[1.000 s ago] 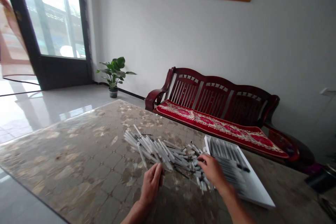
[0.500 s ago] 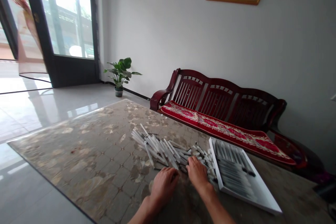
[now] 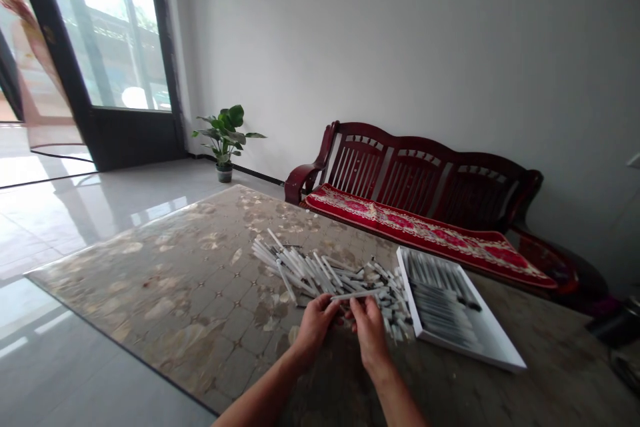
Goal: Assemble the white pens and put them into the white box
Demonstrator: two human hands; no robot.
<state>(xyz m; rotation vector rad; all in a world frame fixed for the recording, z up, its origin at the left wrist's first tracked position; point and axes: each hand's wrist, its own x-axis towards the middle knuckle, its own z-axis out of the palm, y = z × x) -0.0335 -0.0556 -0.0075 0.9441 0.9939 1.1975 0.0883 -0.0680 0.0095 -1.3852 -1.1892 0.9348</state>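
Between my hands a whitish pen-like stick (image 3: 354, 295) lies roughly level. The fingers of my left hand (image 3: 316, 321) are closed on its left end, and my right hand (image 3: 369, 323) pinches it nearer the right end. Just beyond them is a loose pile of white sticks (image 3: 305, 269). Small pale and dark-tipped pieces (image 3: 390, 293) are scattered right of the pile. A white tray (image 3: 495, 352) with rows of similar grey-white sticks with dark parts stands to the right of my right hand.
The table (image 3: 200, 307) has a patterned cover. Behind it stands a dark red wooden bench (image 3: 415, 173) with a red floral cushion (image 3: 425, 230). A potted plant (image 3: 225, 140) is on the floor at the back left. A dark object (image 3: 617, 327) is at the right edge.
Both hands have come together, and a stick is now held level between them. The right hand has left the pile's edge. The view has tilted slightly.
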